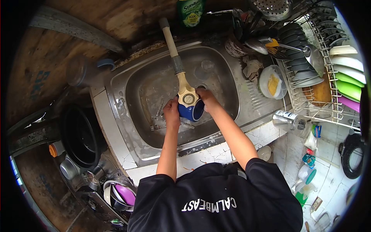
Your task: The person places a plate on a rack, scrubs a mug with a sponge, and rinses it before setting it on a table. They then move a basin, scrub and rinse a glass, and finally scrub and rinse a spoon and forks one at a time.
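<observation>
A blue cup (186, 112) with a pale rim is tilted under the beige tap (189, 99), whose star-shaped knob hides part of it. My left hand (171, 112) grips the cup's left side with bent fingers. On the other side, my right hand (207, 99) is closed on the cup near its upper right edge. Both hands are over the steel sink (133, 89). A fork (154, 127) and other cutlery lie wet in the basin, left of and below the cup. Whether water runs from the tap cannot be made out.
A green dish-soap pouch (190, 13) stands behind the sink. At right are a bowl with a yellow sponge (274, 84), a ladle (313, 60) and a dish rack (291, 106) of plates and bowls. A large black basin (79, 135) is at left.
</observation>
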{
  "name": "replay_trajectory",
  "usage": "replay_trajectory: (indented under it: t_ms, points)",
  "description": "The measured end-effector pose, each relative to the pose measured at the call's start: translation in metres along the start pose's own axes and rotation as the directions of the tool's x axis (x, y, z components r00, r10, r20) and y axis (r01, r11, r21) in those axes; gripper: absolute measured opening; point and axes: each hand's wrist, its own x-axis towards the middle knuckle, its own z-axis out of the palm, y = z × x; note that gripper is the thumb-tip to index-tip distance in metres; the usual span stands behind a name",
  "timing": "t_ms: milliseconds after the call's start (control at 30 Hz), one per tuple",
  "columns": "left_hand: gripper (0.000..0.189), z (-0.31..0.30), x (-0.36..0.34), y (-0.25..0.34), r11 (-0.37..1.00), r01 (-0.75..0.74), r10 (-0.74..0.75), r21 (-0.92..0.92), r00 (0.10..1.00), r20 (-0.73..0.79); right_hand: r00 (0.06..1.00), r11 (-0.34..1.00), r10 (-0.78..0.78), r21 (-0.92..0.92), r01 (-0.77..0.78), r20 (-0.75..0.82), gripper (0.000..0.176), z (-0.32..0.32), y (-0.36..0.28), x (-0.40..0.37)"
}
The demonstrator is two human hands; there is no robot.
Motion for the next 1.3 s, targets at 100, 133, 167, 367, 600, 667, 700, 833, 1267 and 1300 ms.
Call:
replay_trajectory:
  t_ms: [100,133,167,367,600,667,700,833,1267,1300]
  points:
    - [0.028,0.032,-0.01,0.025,0.994,-0.102,0.095,-0.047,0.985,-0.144,0.849,0.512,0.519,0.759,-0.401,0.099,0.021,0.0,-0.06,-0.016]
    - [0.025,0.028,-0.007,0.024,0.988,-0.141,0.146,0.059,0.984,-0.104,0.887,0.521,0.462,0.805,-0.283,0.013,0.022,0.001,-0.067,-0.025]
    - [0.025,0.031,-0.006,0.019,0.988,-0.141,0.146,0.057,0.984,-0.105,0.911,0.52,0.405,0.839,-0.16,-0.077,0.025,0.0,-0.075,-0.033]
    - [0.062,0.033,-0.008,-0.002,0.951,0.242,-0.216,-0.193,0.965,0.147,0.859,0.704,0.371,0.71,-0.013,-0.352,0.03,-0.007,-0.099,-0.058]
    - [0.056,0.005,-0.009,0.012,0.939,0.237,-0.176,-0.249,0.954,0.243,0.947,0.809,0.224,0.586,-0.05,-0.229,0.022,0.008,-0.09,-0.065]
    - [0.072,-0.01,-0.02,0.029,0.903,0.291,-0.214,-0.317,0.943,0.255,0.962,0.657,0.272,0.736,-0.162,-0.031,0.023,0.017,-0.098,-0.057]
    - [0.076,-0.014,-0.028,0.047,0.959,0.173,-0.131,-0.224,0.973,0.189,0.949,0.472,0.264,0.834,-0.285,0.175,0.025,0.023,-0.103,-0.047]
    - [0.092,-0.041,-0.041,0.083,0.987,-0.09,0.076,0.131,0.991,0.11,0.896,0.419,0.268,0.795,-0.439,0.354,0.031,0.057,-0.085,-0.01]
    - [0.094,-0.072,-0.035,0.077,0.995,-0.086,0.083,0.046,0.995,0.058,0.94,0.636,0.07,0.711,-0.3,0.334,0.028,0.068,-0.07,-0.003]
    - [0.094,-0.069,-0.032,0.073,0.995,-0.087,0.085,0.04,0.995,0.059,0.94,0.64,0.071,0.707,-0.299,0.334,0.028,0.062,-0.084,-0.016]
